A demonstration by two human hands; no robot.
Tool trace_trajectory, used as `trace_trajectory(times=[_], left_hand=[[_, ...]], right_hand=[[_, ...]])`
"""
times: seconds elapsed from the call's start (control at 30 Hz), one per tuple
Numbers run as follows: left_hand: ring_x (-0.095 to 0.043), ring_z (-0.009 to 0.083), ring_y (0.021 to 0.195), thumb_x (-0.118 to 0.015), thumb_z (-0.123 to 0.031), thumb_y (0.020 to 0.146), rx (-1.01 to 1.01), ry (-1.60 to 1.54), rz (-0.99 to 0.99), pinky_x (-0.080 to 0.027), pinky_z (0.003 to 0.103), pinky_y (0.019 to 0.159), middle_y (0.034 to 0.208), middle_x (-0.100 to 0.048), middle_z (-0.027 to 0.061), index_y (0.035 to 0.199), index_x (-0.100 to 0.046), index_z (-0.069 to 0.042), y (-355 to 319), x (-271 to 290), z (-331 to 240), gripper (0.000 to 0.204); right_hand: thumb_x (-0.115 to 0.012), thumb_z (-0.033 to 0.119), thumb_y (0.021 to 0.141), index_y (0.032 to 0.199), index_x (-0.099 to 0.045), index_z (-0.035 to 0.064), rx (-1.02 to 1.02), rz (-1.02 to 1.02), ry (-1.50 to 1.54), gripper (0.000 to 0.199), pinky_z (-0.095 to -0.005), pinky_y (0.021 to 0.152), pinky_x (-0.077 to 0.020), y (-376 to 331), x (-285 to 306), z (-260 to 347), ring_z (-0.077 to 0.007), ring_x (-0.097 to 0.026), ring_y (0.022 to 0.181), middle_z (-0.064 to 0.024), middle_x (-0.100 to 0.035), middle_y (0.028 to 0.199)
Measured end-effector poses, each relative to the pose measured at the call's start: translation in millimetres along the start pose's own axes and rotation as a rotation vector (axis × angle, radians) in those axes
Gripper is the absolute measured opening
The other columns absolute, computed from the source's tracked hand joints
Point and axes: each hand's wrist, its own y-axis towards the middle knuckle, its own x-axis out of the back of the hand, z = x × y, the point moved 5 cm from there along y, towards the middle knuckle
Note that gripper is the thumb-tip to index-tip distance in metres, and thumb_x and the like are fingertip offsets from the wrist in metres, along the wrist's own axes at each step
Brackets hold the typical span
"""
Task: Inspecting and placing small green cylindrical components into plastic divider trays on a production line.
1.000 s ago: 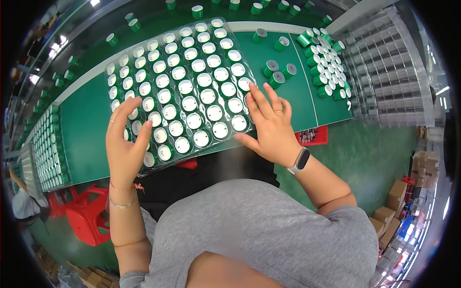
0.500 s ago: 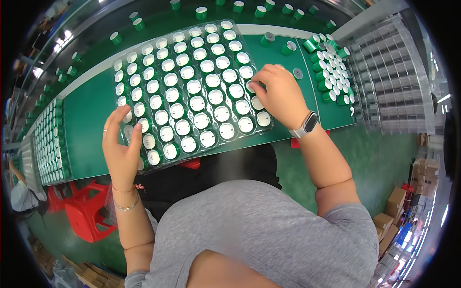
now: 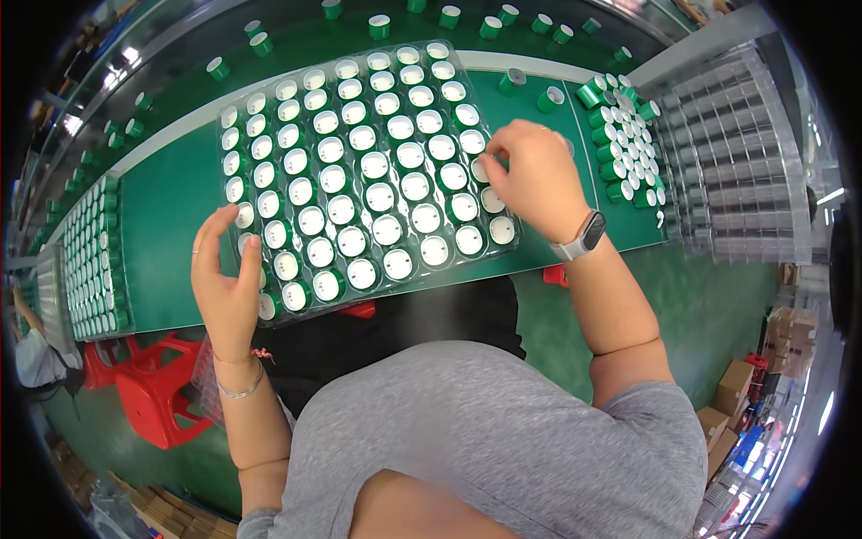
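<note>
A clear plastic tray [image 3: 404, 282] lies across the green worktop in front of me, filled with rows of short green cylinders [image 3: 373, 165] with white round tops. My left hand [image 3: 224, 278] is at its left edge, thumb and forefinger apart, their tips touching the outermost cylinders. At the right edge, my right hand [image 3: 537, 184] has its thumb and forefinger closed on a white-topped cylinder [image 3: 480, 169] in the outer column. Part of that cylinder and its neighbours is hidden by the fingers.
Loose green cylinders [image 3: 626, 148] crowd together at the right, beside upright clear empty trays [image 3: 732, 153]. Another filled tray [image 3: 93, 260] lies far left. More cylinders [image 3: 380, 27] stand on a green strip beyond the worktop. A red stool [image 3: 162, 391] stands at lower left.
The filled tray has shifted slightly to the right, and my right hand has moved a little right with it. My left hand stays at the left edge, its fingertips slightly lower.
</note>
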Motion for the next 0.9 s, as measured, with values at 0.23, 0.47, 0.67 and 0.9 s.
trace_trajectory(times=[0.23,0.47,0.67,0.9], left_hand=[[-0.057,0.0277,0.116,-0.067,-0.002,0.083,-0.026,-0.008,-0.009,-0.042,0.038,0.101,0.122,-0.061,0.0142,0.116,-0.062,-0.001,5.7,-2.2,-3.2,0.034],[-0.058,0.0315,0.115,-0.068,-0.004,0.082,-0.002,0.051,-0.042,-0.043,0.039,0.101,0.122,-0.061,0.018,0.118,-0.061,-0.001,5.1,0.5,-4.1,0.037],[-0.049,0.0393,0.127,-0.066,-0.007,0.083,-0.058,0.146,0.04,-0.039,0.043,0.106,0.132,-0.054,0.0228,0.132,-0.05,0.003,8.3,1.5,-7.2,0.052],[-0.035,0.0438,0.138,-0.05,-0.004,0.085,-0.108,0.079,0.155,-0.028,0.046,0.114,0.143,-0.044,0.025,0.143,-0.035,0.005,19.5,0.6,-3.2,0.061]], right_hand=[[-0.067,0.017,0.082,0.081,-0.071,0.0043,0.026,-0.036,0.049,0.013,-0.039,0.067,-0.05,47.8,-16.5,-21.3,-0.0288,-0.063,0.073,-0.0096,-0.064,0.079],[-0.062,0.011,0.079,0.079,-0.069,0.0016,0.065,0.001,-0.01,0.012,-0.0418,0.068,-0.05,55.7,-34.1,-11.3,-0.0328,-0.062,0.074,-0.0132,-0.063,0.079],[-0.061,0.014,0.087,0.114,-0.063,-0.0002,0.18,-0.209,0.061,0.031,-0.0428,0.091,-0.0468,46.4,-17.2,7.4,-0.0367,-0.059,0.106,-0.0171,-0.063,0.114],[-0.045,0.051,0.097,0.153,-0.019,0.0003,0.103,0.166,-0.227,0.08,-0.0556,0.117,-0.0088,24.1,-59.5,11.1,-0.0373,-0.015,0.148,-0.0192,-0.024,0.158]])
